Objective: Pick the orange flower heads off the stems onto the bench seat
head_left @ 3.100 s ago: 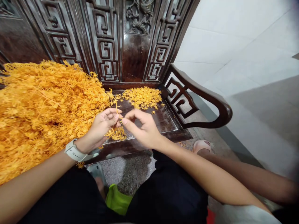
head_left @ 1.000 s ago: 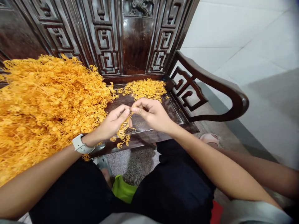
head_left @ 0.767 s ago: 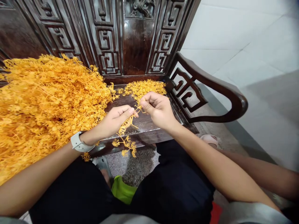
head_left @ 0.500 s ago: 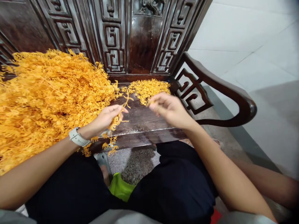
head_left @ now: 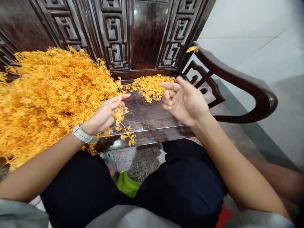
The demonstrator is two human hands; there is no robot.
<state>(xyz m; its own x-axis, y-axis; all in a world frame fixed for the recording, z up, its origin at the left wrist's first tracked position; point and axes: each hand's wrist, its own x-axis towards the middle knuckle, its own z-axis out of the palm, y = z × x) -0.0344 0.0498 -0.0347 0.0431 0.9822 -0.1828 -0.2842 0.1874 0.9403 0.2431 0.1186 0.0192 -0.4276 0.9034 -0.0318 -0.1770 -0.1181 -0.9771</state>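
My left hand [head_left: 106,111], with a white watch on the wrist, holds a thin orange plastic sprig [head_left: 123,126] that hangs below its fingers over the front of the dark wooden seat [head_left: 147,118]. My right hand [head_left: 184,100] is raised above the seat with fingers loosely spread and nothing in it. A small pile of plucked orange pieces [head_left: 150,87] lies at the back of the seat just beyond the right hand. One small orange piece [head_left: 192,49] is in the air near the armrest. A big heap of orange sprigs [head_left: 49,95] covers the seat to the left.
The carved dark chair back [head_left: 118,34] stands behind the seat, and a curved armrest [head_left: 237,85] runs along the right. My knees in dark shorts [head_left: 175,190] are below the seat edge. A green object [head_left: 127,185] lies on the speckled floor between them.
My right hand pulled a piece off the sprig, moved right toward the small pile and spread its fingers, letting the piece go. The left hand kept the sprig, which now hangs lower.
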